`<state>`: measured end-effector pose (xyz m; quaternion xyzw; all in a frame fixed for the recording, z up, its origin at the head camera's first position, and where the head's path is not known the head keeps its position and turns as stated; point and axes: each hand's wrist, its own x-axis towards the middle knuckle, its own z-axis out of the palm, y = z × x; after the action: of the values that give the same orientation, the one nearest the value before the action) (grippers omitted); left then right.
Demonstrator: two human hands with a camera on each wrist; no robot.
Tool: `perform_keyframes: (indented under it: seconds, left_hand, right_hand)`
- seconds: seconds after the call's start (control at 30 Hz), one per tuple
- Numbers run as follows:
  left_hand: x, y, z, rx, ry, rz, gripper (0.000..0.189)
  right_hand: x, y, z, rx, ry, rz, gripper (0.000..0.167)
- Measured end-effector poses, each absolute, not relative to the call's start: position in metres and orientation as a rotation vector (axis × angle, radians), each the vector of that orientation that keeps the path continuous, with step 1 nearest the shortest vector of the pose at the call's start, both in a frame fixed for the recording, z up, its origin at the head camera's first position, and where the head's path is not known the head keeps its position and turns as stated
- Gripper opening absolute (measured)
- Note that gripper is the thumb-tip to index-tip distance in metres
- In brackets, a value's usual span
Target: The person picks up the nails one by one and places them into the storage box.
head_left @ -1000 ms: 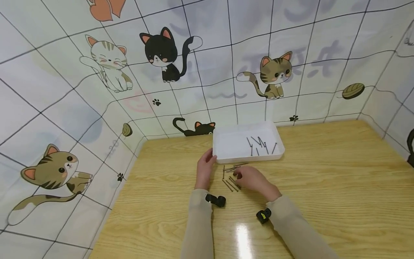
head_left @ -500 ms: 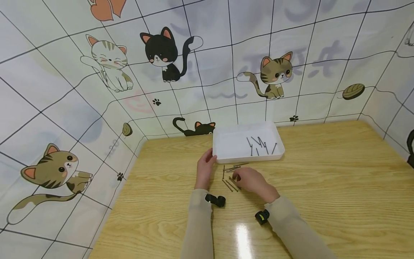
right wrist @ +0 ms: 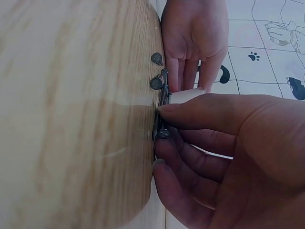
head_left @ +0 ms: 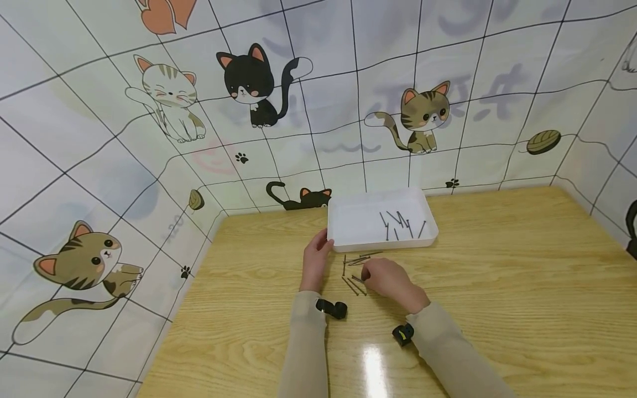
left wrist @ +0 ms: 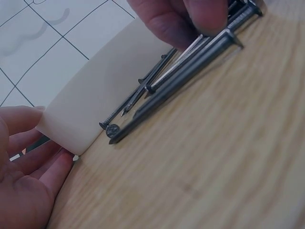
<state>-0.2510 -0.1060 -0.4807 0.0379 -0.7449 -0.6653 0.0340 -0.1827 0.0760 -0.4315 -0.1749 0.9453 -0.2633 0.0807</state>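
Note:
My left hand point(head_left: 314, 266) grips the left front corner of a white tray point(head_left: 383, 245), thumb at the rim and fingers against its side. Several dark metal nails point(head_left: 401, 220) lie scattered in the tray's right half. On the table before the tray lies a loose group of more nails point(left wrist: 176, 78). At the right side of this group, my right hand point(head_left: 390, 279) pinches a nail point(right wrist: 163, 133) between thumb and fingers, low over the table. The fingers hide part of that nail.
The wooden table point(head_left: 497, 287) reaches back to a wall covering point(head_left: 338, 110) printed with cartoon cats, close behind the tray. A dark object point(head_left: 632, 226) shows at the far right edge.
The right hand shifts very slightly, and a nail beside its fingertips has moved from its place in the group. The left hand and tray stay still.

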Motion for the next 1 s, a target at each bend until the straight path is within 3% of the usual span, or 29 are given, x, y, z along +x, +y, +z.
perform_keyframes:
  seconds: [0.57, 1.0]
  left_hand:
    - [-0.2502, -0.1068, -0.4805, 0.113, -2.297, -2.051, 0.040]
    - [-0.2499, -0.1067, -0.4789, 0.093, -2.282, -2.079, 0.042]
  right_hand:
    - [-0.1819, 0.0754, -0.4276, -0.569, 2.812, -0.703, 0.018]
    - [-0.1836, 0.0787, -0.4283, -0.505, 2.759, -0.776, 0.037]
